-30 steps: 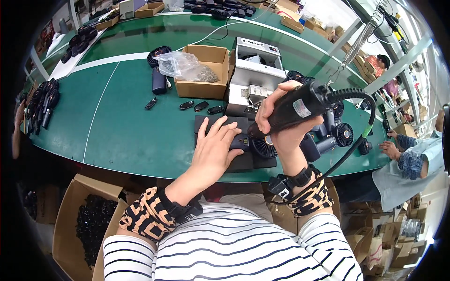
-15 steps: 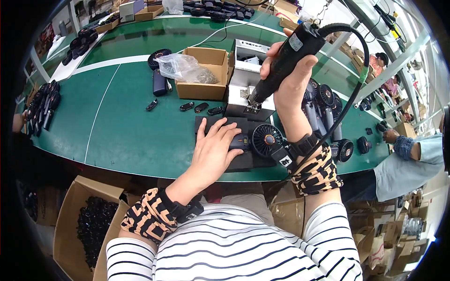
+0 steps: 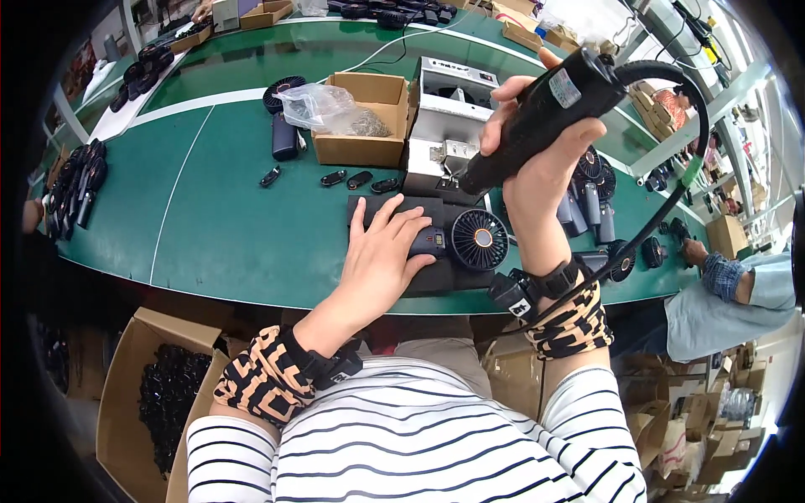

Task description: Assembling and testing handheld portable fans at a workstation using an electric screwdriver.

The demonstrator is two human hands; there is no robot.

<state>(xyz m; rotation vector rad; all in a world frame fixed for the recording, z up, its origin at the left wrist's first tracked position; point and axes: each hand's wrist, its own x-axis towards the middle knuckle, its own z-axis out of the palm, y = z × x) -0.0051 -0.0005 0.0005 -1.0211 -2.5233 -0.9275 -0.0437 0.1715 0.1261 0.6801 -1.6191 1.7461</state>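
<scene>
A black handheld fan (image 3: 479, 239) lies flat on a dark block (image 3: 360, 211) at the table's near edge. My left hand (image 3: 381, 249) rests over its handle, with the handle between thumb and forefinger and the other fingers spread on the block. My right hand (image 3: 545, 163) grips a black corded electric screwdriver (image 3: 537, 117), tilted with its tip down and left. That tip is in front of a metal box-shaped device (image 3: 426, 172), apparently a screw feeder; whether they touch, I cannot tell.
Behind my left hand stands a cardboard box (image 3: 360, 151) with a plastic bag (image 3: 314, 109) of small parts. Several small black pieces (image 3: 359, 180) lie before it. More fans (image 3: 595, 201) lie at right, near a co-worker's arm (image 3: 729, 272). The screwdriver's cable (image 3: 703, 126) loops past my right forearm.
My right hand has moved right with the screwdriver, and its tip has come away from the metal device's front. My left hand stays on the fan.
</scene>
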